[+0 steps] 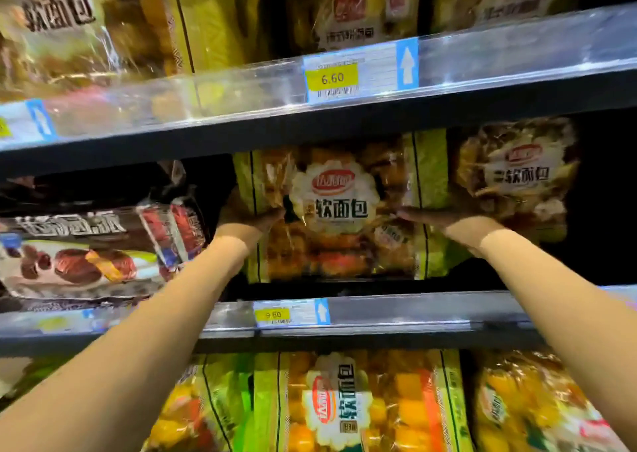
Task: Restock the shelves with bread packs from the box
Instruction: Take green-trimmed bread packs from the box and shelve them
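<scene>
Fingers of the left hand (253, 222) and right hand (448, 226) grip the bread pack (339, 210) above the price tag (291, 312); slippery wrap could slide forward off the shelf (431, 317).

The bread pack (339, 207) I gripped was glossy clear plastic film, crinkled and catching glare, with matt green printed side panels. The brown pack (86, 245) at the middle shelf's left edge looked shiny too. The shelf edge strip (396, 315) was smooth, clear, reflective plastic over dark matt metal. The price label (348, 74) on the upper shelf's front edge looked like matt paper.
</scene>
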